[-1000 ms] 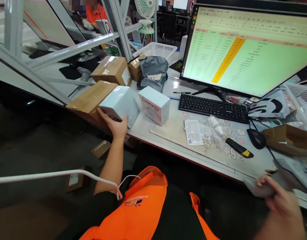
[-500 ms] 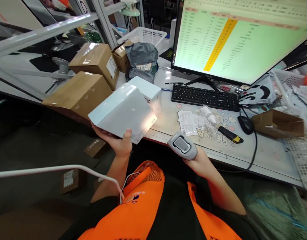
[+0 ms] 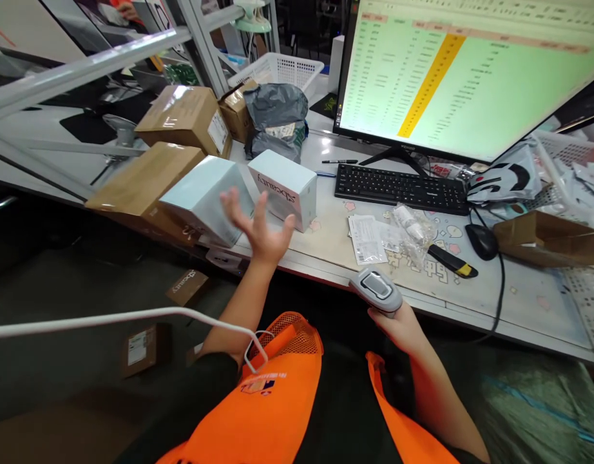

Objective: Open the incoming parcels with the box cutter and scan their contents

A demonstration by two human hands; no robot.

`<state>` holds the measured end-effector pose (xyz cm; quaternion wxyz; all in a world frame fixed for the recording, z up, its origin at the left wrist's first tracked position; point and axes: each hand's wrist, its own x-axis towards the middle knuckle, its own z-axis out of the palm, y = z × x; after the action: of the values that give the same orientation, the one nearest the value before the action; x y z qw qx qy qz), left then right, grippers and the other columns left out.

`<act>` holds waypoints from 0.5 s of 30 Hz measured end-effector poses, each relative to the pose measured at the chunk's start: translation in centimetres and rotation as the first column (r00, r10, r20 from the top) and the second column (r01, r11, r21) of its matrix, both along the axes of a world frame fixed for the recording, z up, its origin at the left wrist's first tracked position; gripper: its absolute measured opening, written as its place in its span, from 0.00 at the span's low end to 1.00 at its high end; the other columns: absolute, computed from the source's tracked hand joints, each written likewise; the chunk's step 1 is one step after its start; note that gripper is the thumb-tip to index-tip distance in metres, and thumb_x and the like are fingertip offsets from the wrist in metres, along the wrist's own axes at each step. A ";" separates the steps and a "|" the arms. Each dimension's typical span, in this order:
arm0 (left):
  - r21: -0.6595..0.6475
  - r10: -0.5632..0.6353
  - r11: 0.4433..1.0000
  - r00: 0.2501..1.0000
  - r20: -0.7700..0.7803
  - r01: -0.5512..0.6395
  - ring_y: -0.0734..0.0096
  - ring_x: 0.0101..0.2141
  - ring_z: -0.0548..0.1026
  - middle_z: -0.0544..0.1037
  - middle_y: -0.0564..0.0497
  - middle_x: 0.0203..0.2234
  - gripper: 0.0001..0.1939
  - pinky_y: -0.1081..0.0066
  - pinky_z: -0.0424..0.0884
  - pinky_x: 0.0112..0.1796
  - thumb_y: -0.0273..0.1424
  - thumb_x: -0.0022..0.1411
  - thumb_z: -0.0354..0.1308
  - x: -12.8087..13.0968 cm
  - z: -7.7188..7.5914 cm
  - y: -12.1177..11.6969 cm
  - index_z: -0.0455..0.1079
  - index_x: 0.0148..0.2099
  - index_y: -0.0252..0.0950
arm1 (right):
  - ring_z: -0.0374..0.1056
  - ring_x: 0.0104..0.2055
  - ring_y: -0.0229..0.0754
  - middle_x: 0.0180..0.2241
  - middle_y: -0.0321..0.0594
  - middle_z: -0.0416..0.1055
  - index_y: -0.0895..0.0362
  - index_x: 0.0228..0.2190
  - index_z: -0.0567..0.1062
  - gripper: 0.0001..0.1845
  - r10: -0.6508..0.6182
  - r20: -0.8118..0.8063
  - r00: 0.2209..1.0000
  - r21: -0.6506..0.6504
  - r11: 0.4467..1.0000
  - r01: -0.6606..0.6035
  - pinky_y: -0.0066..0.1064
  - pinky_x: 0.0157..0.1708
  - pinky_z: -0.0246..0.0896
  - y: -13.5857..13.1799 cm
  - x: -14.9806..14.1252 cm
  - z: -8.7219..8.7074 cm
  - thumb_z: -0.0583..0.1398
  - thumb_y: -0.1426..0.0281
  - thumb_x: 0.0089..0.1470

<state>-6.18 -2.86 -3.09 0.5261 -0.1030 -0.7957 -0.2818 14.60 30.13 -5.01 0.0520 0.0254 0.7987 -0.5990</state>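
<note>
My left hand [image 3: 258, 225] hovers open, fingers spread, just in front of a pale blue-white box [image 3: 200, 200] that lies on the desk edge, leaning against a brown carton [image 3: 142, 180]. Right of it stands a second white box [image 3: 283, 187] with printed lettering. My right hand [image 3: 398, 325] is low, below the desk's front edge, wrapped round a grey handheld scanner [image 3: 377, 290] with its window facing up.
A monitor [image 3: 471, 71] with a green spreadsheet, black keyboard [image 3: 401, 188] and mouse [image 3: 479, 241] fill the desk's right side. Brown cartons [image 3: 185, 119], a grey mailer bag [image 3: 275, 119] and a white basket [image 3: 280, 67] stand behind. Labels, a bagged item and an open carton [image 3: 548, 238] lie nearby. Small boxes lie on the floor.
My left hand lifted the pale box from the desk, held it up beside the scanner, then set it back by the brown carton and let go. My right hand brought the scanner in.
</note>
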 end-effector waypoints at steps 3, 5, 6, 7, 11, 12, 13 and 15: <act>0.021 -0.168 0.986 0.980 0.111 0.166 0.38 0.75 0.48 0.53 0.37 0.74 0.32 0.38 0.49 0.72 0.55 0.65 0.66 -3.3 2.4 2.6 0.73 0.61 0.38 | 0.76 0.58 0.60 0.53 0.49 0.81 0.57 0.54 0.80 0.28 -0.001 0.021 1.000 0.038 0.999 0.000 0.54 0.63 0.68 -0.8 0.5 -0.3 0.70 0.62 0.52; 0.078 -0.261 0.964 0.961 0.092 0.255 0.44 0.73 0.56 0.58 0.35 0.71 0.28 0.44 0.55 0.72 0.54 0.71 0.58 -5.0 2.7 1.6 0.76 0.56 0.35 | 0.76 0.58 0.59 0.54 0.49 0.80 0.57 0.54 0.80 0.28 0.026 0.035 0.999 0.036 0.999 -0.027 0.53 0.63 0.69 -0.9 0.9 -0.4 0.69 0.63 0.52; 0.121 -0.289 0.952 0.955 0.064 0.280 0.47 0.72 0.59 0.60 0.34 0.70 0.27 0.46 0.57 0.71 0.52 0.73 0.53 -5.5 2.5 0.6 0.76 0.54 0.34 | 0.76 0.58 0.59 0.54 0.49 0.80 0.57 0.54 0.80 0.28 0.031 0.043 0.999 0.030 0.999 -0.033 0.52 0.62 0.69 -0.7 1.1 -0.5 0.69 0.63 0.53; 0.174 -0.292 0.943 0.956 0.034 0.283 0.49 0.71 0.61 0.63 0.34 0.68 0.27 0.48 0.58 0.71 0.51 0.75 0.49 -5.7 2.2 -0.7 0.75 0.53 0.33 | 0.76 0.57 0.59 0.54 0.49 0.80 0.57 0.54 0.80 0.27 0.028 0.049 0.998 0.024 0.999 -0.029 0.52 0.62 0.69 -0.6 1.3 -0.6 0.69 0.62 0.52; 0.360 -0.142 0.920 0.988 -0.064 0.156 0.51 0.65 0.67 0.69 0.32 0.62 0.24 0.49 0.62 0.69 0.45 0.77 0.41 -4.3 1.4 -3.8 0.72 0.51 0.33 | 0.76 0.57 0.60 0.52 0.50 0.81 0.58 0.51 0.81 0.27 -0.032 0.055 0.998 0.000 0.999 0.032 0.55 0.63 0.68 -0.3 1.0 -0.7 0.69 0.61 0.51; 0.343 -0.123 0.930 0.991 -0.055 0.135 0.50 0.67 0.66 0.66 0.31 0.65 0.23 0.49 0.62 0.69 0.45 0.76 0.43 -3.7 1.3 -3.7 0.71 0.52 0.33 | 0.76 0.56 0.60 0.52 0.50 0.81 0.58 0.50 0.81 0.26 -0.045 0.048 0.998 -0.004 0.999 0.045 0.55 0.63 0.68 -0.5 0.6 -0.7 0.70 0.60 0.50; 0.300 -0.116 0.947 0.993 -0.026 0.118 0.48 0.69 0.63 0.61 0.29 0.68 0.23 0.49 0.61 0.69 0.47 0.74 0.49 -3.1 1.3 -3.4 0.70 0.55 0.32 | 0.76 0.56 0.60 0.51 0.50 0.82 0.58 0.49 0.81 0.26 -0.054 0.041 0.998 -0.004 0.999 0.054 0.55 0.62 0.68 -0.8 0.1 -0.6 0.70 0.60 0.50; 0.189 -0.084 0.980 0.993 0.079 0.068 0.43 0.72 0.56 0.52 0.27 0.72 0.29 0.48 0.57 0.71 0.46 0.66 0.62 -2.4 1.1 -2.4 0.67 0.60 0.32 | 0.77 0.53 0.60 0.49 0.49 0.82 0.58 0.48 0.82 0.26 -0.062 0.026 0.998 0.004 0.998 0.062 0.56 0.61 0.69 -1.8 -1.0 -0.3 0.70 0.60 0.49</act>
<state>-8.58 -5.31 -1.94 0.4874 -0.0715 -0.7833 -0.3791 13.64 28.34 -5.35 0.0437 0.0579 0.7977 -0.5987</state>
